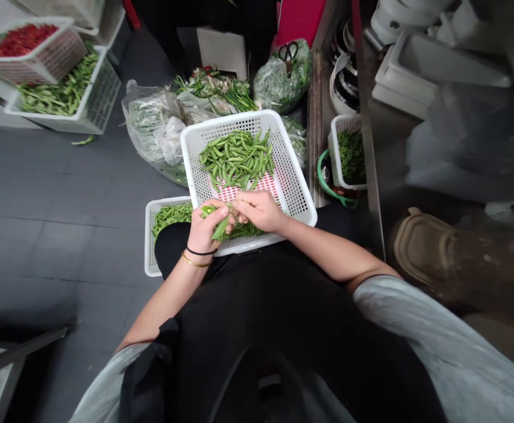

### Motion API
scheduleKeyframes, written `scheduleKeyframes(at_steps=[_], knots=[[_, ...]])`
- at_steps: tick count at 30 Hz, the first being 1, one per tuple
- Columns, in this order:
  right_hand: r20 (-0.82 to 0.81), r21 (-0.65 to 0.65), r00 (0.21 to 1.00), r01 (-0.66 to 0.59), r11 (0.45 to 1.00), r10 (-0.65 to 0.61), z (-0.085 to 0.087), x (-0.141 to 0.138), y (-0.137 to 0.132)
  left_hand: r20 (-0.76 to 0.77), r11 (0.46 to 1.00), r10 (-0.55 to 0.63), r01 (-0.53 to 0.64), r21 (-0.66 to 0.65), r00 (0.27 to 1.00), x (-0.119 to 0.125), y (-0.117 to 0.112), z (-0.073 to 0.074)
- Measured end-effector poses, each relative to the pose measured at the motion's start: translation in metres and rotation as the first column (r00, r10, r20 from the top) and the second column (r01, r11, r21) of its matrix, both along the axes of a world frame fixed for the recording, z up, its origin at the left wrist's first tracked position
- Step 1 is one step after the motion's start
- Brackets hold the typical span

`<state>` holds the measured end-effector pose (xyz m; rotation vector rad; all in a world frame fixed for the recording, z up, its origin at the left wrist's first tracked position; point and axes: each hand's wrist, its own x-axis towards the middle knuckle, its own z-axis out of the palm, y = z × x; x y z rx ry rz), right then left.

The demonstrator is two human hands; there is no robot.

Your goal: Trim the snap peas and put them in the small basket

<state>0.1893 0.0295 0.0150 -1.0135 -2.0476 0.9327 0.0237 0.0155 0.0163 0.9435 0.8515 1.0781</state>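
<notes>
A white perforated basket (pixel 292 170) rests on my lap, with a heap of green pea pods (pixel 238 155) at its far side and more pods close to me. Over its near part, my left hand (pixel 207 228) is closed around a few pea pods (pixel 219 229) that stick out past the thumb. My right hand (pixel 259 210) meets it fingertip to fingertip, thumb and forefinger pinched together. What lies in that pinch is too small to make out. A second white basket (pixel 151 258) of pods stands on the floor by my left knee.
Clear bags of greens (pixel 148 126) and loose scallions (pixel 215 88) lie beyond the basket. Scissors (pixel 288 57) sit on another bag. At the far left, a basket of red peppers (pixel 27 41) is stacked on a basket of pods (pixel 60 91). A metal shelf edge (pixel 371 158) runs along the right.
</notes>
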Motion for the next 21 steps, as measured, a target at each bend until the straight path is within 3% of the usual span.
scheduleKeyframes(at_steps=[2, 5, 8, 11, 12, 14, 16, 17, 19, 21], knots=[[0.093, 0.087, 0.988, 0.118, 0.989, -0.126, -0.005, -0.008, -0.005, 0.101, 0.993, 0.050, -0.038, -0.115, 0.994, 0.005, 0.000, -0.010], [0.157, 0.103, 0.983, 0.077, 0.992, -0.093, -0.002, -0.001, -0.006, 0.125, 0.965, 0.104, -0.069, -0.253, 0.987, 0.004, 0.005, -0.017], [0.133, 0.009, 0.990, -0.052, 0.999, 0.051, 0.006, 0.027, -0.005, 0.104, 0.908, 0.257, -0.203, -0.366, 0.961, -0.006, 0.013, -0.017], [0.276, -0.196, 0.929, -0.197, 0.961, 0.247, 0.004, 0.057, -0.001, 0.123, 0.870, 0.325, -0.245, -0.428, 0.938, -0.016, 0.019, -0.017], [0.362, -0.248, 0.896, -0.172, 0.953, 0.256, 0.001, 0.063, 0.001, 0.145, 0.872, 0.317, -0.228, -0.433, 0.937, -0.017, 0.019, -0.017], [0.484, -0.246, 0.862, -0.029, 0.969, 0.148, -0.005, 0.062, 0.005, 0.198, 0.890, 0.272, -0.167, -0.425, 0.942, -0.018, 0.018, -0.018], [0.418, -0.195, 0.908, 0.080, 0.978, 0.009, -0.010, 0.047, 0.008, 0.237, 0.910, 0.210, -0.101, -0.403, 0.949, -0.014, 0.016, -0.017], [0.326, -0.207, 0.945, 0.069, 0.976, 0.002, -0.012, 0.035, 0.010, 0.248, 0.917, 0.183, -0.074, -0.391, 0.951, -0.012, 0.015, -0.016], [0.153, -0.277, 0.983, -0.054, 0.959, 0.099, -0.014, 0.011, 0.011, 0.261, 0.927, 0.144, -0.038, -0.373, 0.955, -0.008, 0.013, -0.015], [0.083, -0.296, 0.983, -0.131, 0.946, 0.162, -0.014, -0.007, 0.010, 0.263, 0.930, 0.131, -0.026, -0.368, 0.956, -0.005, 0.012, -0.016]])
